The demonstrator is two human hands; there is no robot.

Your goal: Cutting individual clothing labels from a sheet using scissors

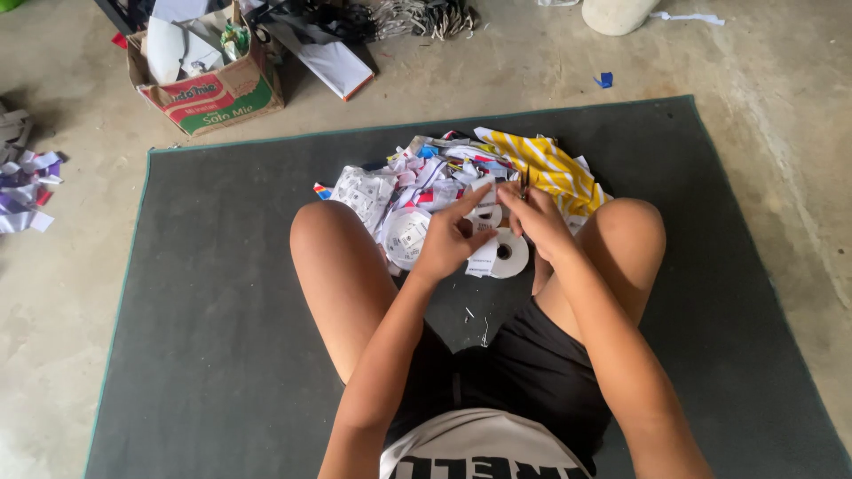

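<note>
I sit cross-legged on a dark grey mat (222,293). My left hand (448,238) pinches a white label strip (485,257) that hangs from a roll of white label tape (508,253). My right hand (537,217) grips small dark scissors (524,182), their tips pointing up, right beside the strip. A second white roll (406,236) lies by my left knee. In front of my hands sits a heap of cut white and coloured labels (426,173) with a yellow-and-white striped cloth (550,168) on it.
A cardboard box (213,93) full of paper stands at the back left on the concrete floor. Paper scraps (27,191) lie at the left edge. Dark cords and a white booklet (333,62) lie at the back, with a pale sack (617,13) to the right.
</note>
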